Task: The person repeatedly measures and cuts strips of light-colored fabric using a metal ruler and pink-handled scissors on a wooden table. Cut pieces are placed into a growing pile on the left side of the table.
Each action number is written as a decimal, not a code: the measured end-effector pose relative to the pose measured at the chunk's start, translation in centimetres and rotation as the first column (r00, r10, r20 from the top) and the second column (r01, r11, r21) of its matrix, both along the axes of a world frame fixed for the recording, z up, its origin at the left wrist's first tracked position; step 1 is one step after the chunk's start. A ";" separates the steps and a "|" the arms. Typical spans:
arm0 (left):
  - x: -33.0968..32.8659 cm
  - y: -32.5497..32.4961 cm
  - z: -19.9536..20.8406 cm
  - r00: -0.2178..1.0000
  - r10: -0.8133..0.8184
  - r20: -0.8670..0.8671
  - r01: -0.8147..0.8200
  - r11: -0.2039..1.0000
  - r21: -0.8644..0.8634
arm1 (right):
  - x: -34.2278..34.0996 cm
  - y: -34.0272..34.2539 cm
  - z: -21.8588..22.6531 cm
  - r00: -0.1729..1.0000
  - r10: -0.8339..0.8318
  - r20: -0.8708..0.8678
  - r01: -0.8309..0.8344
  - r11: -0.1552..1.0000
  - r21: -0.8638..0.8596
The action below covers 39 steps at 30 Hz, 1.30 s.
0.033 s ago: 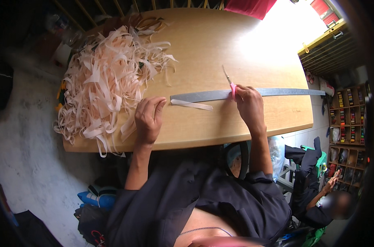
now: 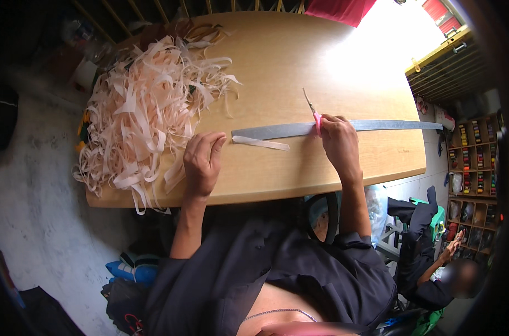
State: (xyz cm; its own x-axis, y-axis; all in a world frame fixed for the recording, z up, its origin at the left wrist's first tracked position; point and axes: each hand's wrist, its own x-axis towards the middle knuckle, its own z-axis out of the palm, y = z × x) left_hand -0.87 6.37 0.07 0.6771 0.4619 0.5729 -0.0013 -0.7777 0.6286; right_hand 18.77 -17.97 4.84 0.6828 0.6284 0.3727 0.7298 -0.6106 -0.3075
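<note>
My right hand (image 2: pixel 341 143) grips a pair of small scissors with pink handles (image 2: pixel 317 123), the thin blades pointing away from me. Beneath them lies a long grey metal ruler (image 2: pixel 277 131), running across the table to its right edge. A short pale-pink ribbon strip (image 2: pixel 260 143) rests just in front of the ruler's left end. Close to that strip's left end, but apart from it, is my left hand (image 2: pixel 203 162). Its fingers are curled, thumb and forefinger brought together, and nothing shows between them. Left of this hand spreads a big tangled heap of pale-pink ribbon (image 2: pixel 142 112).
The wooden table (image 2: pixel 277 67) has a pink cloth (image 2: pixel 341 11) at its far edge. A shelf of thread spools (image 2: pixel 473 140) stands at the right. Lower right, another person (image 2: pixel 428 269) sits. A clear plastic bag (image 2: pixel 376 210) hangs below the table's near edge.
</note>
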 end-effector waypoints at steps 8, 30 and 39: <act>0.7 0.3 0.1 1.000 -0.013 0.000 0.013 0.999 -0.038 | 1.3 1.3 -0.9 0.930 -0.257 -0.264 0.273 0.962 0.024; 0.2 0.5 -0.7 0.956 -0.162 0.247 0.292 0.632 -0.718 | -7.5 5.9 -5.6 0.987 0.161 -0.013 -0.157 0.975 0.155; 2.0 -2.9 -0.2 0.960 -0.075 0.269 0.272 0.043 -0.961 | -7.9 5.4 -6.1 0.829 0.163 -0.535 0.245 0.753 0.610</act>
